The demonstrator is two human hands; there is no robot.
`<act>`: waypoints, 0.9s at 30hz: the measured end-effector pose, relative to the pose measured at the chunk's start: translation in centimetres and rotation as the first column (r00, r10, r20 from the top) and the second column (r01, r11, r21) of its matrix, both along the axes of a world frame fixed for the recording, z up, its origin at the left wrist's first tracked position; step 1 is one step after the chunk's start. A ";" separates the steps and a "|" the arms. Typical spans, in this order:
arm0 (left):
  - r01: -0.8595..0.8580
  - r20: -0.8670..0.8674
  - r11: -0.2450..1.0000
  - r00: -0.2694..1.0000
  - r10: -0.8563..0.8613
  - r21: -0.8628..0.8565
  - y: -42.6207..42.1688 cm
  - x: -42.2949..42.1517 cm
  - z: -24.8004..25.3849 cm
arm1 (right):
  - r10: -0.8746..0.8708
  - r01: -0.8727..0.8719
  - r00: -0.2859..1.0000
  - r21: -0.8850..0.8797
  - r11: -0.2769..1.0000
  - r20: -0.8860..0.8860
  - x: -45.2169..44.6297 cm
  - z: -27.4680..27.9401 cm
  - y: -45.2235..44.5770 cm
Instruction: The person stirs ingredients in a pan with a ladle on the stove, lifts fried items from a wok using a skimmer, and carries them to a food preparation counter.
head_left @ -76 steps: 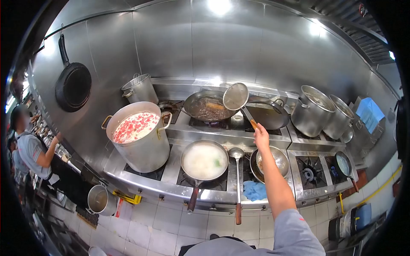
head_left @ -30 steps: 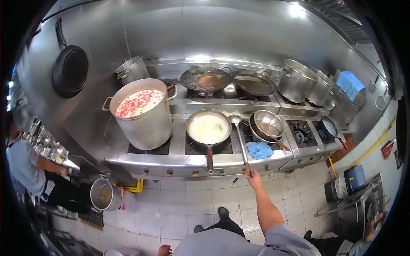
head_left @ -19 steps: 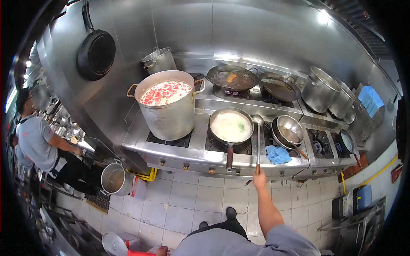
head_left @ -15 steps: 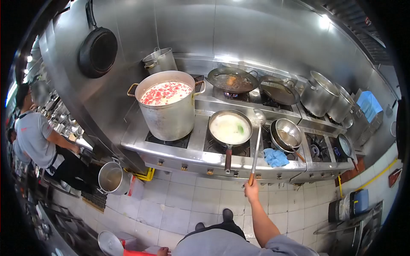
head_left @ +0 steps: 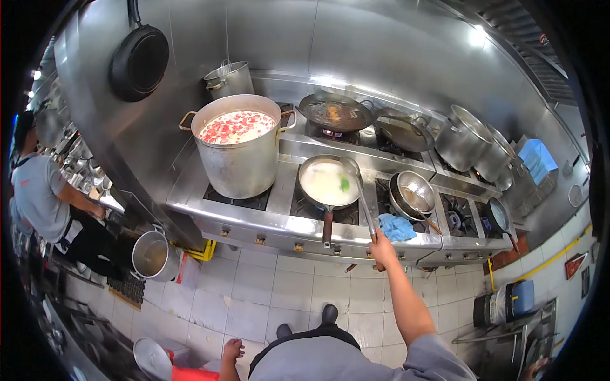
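My right hand (head_left: 382, 249) is closed around the handle end of a long metal ladle (head_left: 367, 206). The ladle's head rests at the right rim of a frying pan (head_left: 328, 203), partly over the pan's creamy white liquid. Something green (head_left: 344, 184) floats in that liquid. The pan sits on a front burner, its brown handle pointing toward me. Low in view, away from the stove, my left hand (head_left: 233, 348) has its fingers curled in with nothing visible in them. A crumpled blue cloth (head_left: 397, 228) lies on the stove edge close to my right hand.
A tall pot (head_left: 236, 166) with red pieces in pale liquid stands left. Behind are a dark wok (head_left: 335, 114) over a flame and further pots (head_left: 462, 136). Nested metal bowls (head_left: 416, 192) sit right of the pan. A co-worker (head_left: 47, 197) stands left, near a floor pot (head_left: 152, 255).
The ladle's head has moved left from beside the frying pan to over its right rim. My left hand has come up further into view. The whole view has shifted slightly.
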State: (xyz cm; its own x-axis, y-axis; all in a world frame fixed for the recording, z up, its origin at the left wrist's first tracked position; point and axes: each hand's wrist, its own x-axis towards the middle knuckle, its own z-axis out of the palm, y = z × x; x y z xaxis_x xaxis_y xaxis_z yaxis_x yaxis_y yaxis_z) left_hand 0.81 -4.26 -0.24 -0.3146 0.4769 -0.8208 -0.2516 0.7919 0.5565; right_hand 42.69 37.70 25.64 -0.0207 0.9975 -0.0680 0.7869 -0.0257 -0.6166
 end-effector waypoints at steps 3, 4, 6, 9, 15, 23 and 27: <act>0.010 -0.024 1.000 1.000 -0.010 0.015 -0.3 -0.6 -0.1 | 0.037 -0.043 0.986 -0.034 0.999 -0.160 -0.3 -0.4 0.4; 0.002 -0.023 1.000 1.000 -0.001 0.015 -0.7 -0.3 -0.3 | -0.036 -0.060 0.930 -0.247 0.967 -0.366 -0.8 0.6 0.1; -0.052 -0.006 0.998 0.999 0.052 -0.025 -1.6 0.1 -0.6 | -0.082 -0.121 0.830 -0.321 0.939 -0.552 -1.6 2.0 -0.6; -0.031 0.020 0.998 0.999 0.032 -0.062 -3.8 1.3 -1.5 | -0.200 -0.233 0.628 -0.427 0.874 -0.752 -2.3 3.8 -1.0; 0.060 -0.025 0.992 0.998 -0.063 -0.107 -6.3 3.4 -0.6 | -0.357 -0.361 0.478 -0.550 0.753 -0.802 -2.3 6.4 -0.7; -0.101 -0.011 0.993 0.995 0.100 -0.055 -6.3 1.8 -1.1 | -0.463 -0.537 0.260 -0.526 0.660 -0.847 -2.1 7.7 -2.1; -0.137 -0.012 0.990 0.991 0.137 -0.026 -6.0 1.3 -0.9 | -0.292 -0.443 0.432 -0.483 0.756 -0.853 -2.0 7.6 -3.8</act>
State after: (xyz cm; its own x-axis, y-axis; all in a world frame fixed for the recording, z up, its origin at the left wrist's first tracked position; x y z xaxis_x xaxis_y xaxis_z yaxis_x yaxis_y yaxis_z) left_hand 2.16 -10.28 -1.15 -0.3840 0.4064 -0.8291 -0.3526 0.7653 0.5385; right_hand 40.71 33.91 33.20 -0.5041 0.7199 -0.4772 -0.1332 -0.6107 -0.7806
